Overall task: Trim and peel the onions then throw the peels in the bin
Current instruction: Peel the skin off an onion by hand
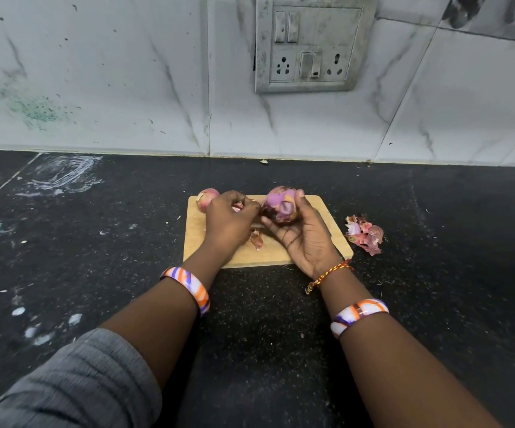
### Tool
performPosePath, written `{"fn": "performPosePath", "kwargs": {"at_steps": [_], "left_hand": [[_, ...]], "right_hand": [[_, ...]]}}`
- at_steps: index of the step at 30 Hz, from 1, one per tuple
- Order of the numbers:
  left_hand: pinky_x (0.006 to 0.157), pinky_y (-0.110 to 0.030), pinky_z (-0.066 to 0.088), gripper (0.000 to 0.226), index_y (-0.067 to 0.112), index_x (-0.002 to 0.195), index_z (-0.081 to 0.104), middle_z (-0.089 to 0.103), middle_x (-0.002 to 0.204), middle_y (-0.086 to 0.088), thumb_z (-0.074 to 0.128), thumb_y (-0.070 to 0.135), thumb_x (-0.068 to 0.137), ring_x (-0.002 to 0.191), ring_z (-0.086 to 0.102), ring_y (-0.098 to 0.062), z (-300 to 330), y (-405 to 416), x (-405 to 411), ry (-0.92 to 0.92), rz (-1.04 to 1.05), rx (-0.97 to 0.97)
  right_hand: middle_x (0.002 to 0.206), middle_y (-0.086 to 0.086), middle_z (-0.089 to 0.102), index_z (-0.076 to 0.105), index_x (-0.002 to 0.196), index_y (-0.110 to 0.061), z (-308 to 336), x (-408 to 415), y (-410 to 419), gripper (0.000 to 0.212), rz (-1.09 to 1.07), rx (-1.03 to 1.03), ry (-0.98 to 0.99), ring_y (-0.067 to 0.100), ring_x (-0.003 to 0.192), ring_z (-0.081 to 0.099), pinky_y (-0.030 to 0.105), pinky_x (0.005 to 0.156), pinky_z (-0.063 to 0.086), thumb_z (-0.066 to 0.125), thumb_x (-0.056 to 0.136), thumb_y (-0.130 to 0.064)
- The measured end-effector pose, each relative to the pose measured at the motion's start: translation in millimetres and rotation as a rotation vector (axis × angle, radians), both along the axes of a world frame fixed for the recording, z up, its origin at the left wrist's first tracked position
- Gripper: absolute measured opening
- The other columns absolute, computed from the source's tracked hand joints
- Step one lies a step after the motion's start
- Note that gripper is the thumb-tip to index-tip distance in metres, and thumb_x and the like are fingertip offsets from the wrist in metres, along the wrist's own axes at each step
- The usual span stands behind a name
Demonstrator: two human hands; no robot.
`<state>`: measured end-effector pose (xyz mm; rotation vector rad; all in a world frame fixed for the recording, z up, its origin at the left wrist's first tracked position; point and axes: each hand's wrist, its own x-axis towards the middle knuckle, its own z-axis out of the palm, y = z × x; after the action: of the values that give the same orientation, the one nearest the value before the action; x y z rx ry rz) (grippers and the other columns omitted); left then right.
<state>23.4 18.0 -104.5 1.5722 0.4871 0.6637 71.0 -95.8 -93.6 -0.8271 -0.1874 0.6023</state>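
We hold a half-peeled onion (282, 206) above the far part of the board (336, 242), cupped in our right hand (304, 234) with fingers curled round it and the thumb on its far side. Just left of it, our left hand (230, 219) has its fingers bent in, pinching a strip of skin (237, 206). A second onion (206, 197) lies at the board's far left corner, a loose peel (257, 238) sits between our wrists, and a heap of peels (365, 233) lies on the dark counter (95, 242) just right of the board.

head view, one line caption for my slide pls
Right hand holds a half-peeled onion over the cutting board while the left hand pulls skin.
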Motion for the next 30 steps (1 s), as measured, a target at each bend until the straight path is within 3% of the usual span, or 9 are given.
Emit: {"fn": "performPosePath", "kwargs": {"at_steps": [6, 9, 13, 15, 18, 21, 25, 28, 30], "left_hand": [[0.037, -0.021, 0.037, 0.030, 0.013, 0.059, 0.044, 0.060, 0.062, -0.010, 0.065, 0.002, 0.077, 0.035, 0.049, -0.011, 0.3, -0.2, 0.7, -0.031, 0.078, -0.082], [0.047, -0.027, 0.035, 0.030, 0.016, 0.058, 0.042, 0.045, 0.056, -0.005, 0.061, 0.004, 0.078, 0.048, 0.044, -0.019, -0.3, 2.3, 2.7, -0.057, 0.095, -0.089], [0.060, -0.029, 0.040, 0.026, 0.015, 0.061, 0.047, 0.047, 0.060, -0.001, 0.055, 0.002, 0.082, 0.058, 0.044, -0.013, 3.2, 2.9, 1.4, -0.125, 0.099, -0.116], [0.071, -0.026, 0.046, 0.015, 0.018, 0.078, 0.057, 0.055, 0.080, 0.003, 0.061, 0.004, 0.081, 0.077, 0.053, -0.011, 6.5, 0.6, -1.7, -0.170, -0.004, -0.094], [0.078, -0.008, 0.048, 0.048, 0.036, 0.117, 0.053, 0.046, 0.120, 0.003, 0.068, 0.011, 0.078, 0.105, 0.051, 0.000, 5.2, 0.5, -4.1, -0.126, -0.234, 0.092], [0.062, -0.008, 0.051, 0.048, 0.033, 0.120, 0.053, 0.053, 0.122, -0.003, 0.066, 0.008, 0.081, 0.082, 0.063, 0.007, 2.4, 0.5, -4.2, -0.130, -0.298, 0.141], [0.053, -0.026, 0.057, 0.030, 0.009, 0.106, 0.065, 0.069, 0.099, -0.011, 0.070, 0.006, 0.077, 0.069, 0.068, -0.011, 0.5, 1.4, -5.0, -0.126, -0.220, -0.035], [0.038, -0.022, 0.050, 0.013, 0.006, 0.088, 0.067, 0.069, 0.070, -0.005, 0.069, 0.002, 0.076, 0.046, 0.061, -0.010, 3.3, 0.4, -6.4, -0.131, -0.181, -0.137], [0.042, -0.020, 0.048, 0.011, 0.010, 0.076, 0.068, 0.067, 0.063, 0.002, 0.065, 0.000, 0.079, 0.047, 0.059, -0.005, 2.8, 2.1, -5.1, -0.140, -0.131, -0.107]], "right_hand": [[0.074, 0.018, 0.069, 0.039, 0.129, 0.003, -3.4, 1.1, 2.0, 0.056, 0.023, -0.068, -0.091, 0.019, 0.054, 0.066, 0.023, 0.049, 0.056, 0.033, 0.096, -0.043], [0.075, 0.018, 0.068, 0.043, 0.122, -0.005, -3.0, 1.4, 1.1, 0.046, 0.021, -0.052, -0.082, 0.018, 0.054, 0.065, 0.023, 0.050, 0.056, 0.032, 0.097, -0.043], [0.094, 0.029, 0.063, 0.033, 0.137, 0.001, -4.6, 1.0, 2.6, 0.062, -0.001, -0.056, -0.062, 0.023, 0.061, 0.069, 0.028, 0.058, 0.059, 0.035, 0.095, -0.044], [0.090, 0.026, 0.066, 0.035, 0.136, 0.001, -5.6, 3.2, 1.7, 0.062, -0.003, -0.030, -0.026, 0.024, 0.062, 0.070, 0.027, 0.055, 0.058, 0.033, 0.095, -0.046], [0.089, 0.021, 0.069, 0.044, 0.127, -0.001, -6.0, 4.7, 0.3, 0.057, 0.006, -0.024, -0.010, 0.021, 0.063, 0.070, 0.028, 0.057, 0.059, 0.029, 0.096, -0.046], [0.106, 0.028, 0.060, 0.035, 0.136, 0.000, -5.3, 3.5, 2.0, 0.058, -0.004, -0.081, -0.063, 0.020, 0.062, 0.069, 0.029, 0.059, 0.060, 0.031, 0.097, -0.043], [0.088, 0.021, 0.066, 0.040, 0.131, 0.001, -2.9, 1.6, 0.8, 0.050, 0.055, -0.122, -0.089, 0.018, 0.057, 0.068, 0.026, 0.056, 0.059, 0.037, 0.098, -0.036], [0.077, 0.017, 0.069, 0.046, 0.121, -0.002, -2.7, 2.0, -0.6, 0.040, 0.093, -0.136, -0.092, 0.018, 0.058, 0.069, 0.026, 0.058, 0.059, 0.040, 0.097, -0.033], [0.077, 0.018, 0.071, 0.051, 0.111, -0.003, -1.9, 1.3, -0.7, 0.037, 0.105, -0.135, -0.084, 0.019, 0.060, 0.070, 0.026, 0.059, 0.059, 0.038, 0.097, -0.035]]}}
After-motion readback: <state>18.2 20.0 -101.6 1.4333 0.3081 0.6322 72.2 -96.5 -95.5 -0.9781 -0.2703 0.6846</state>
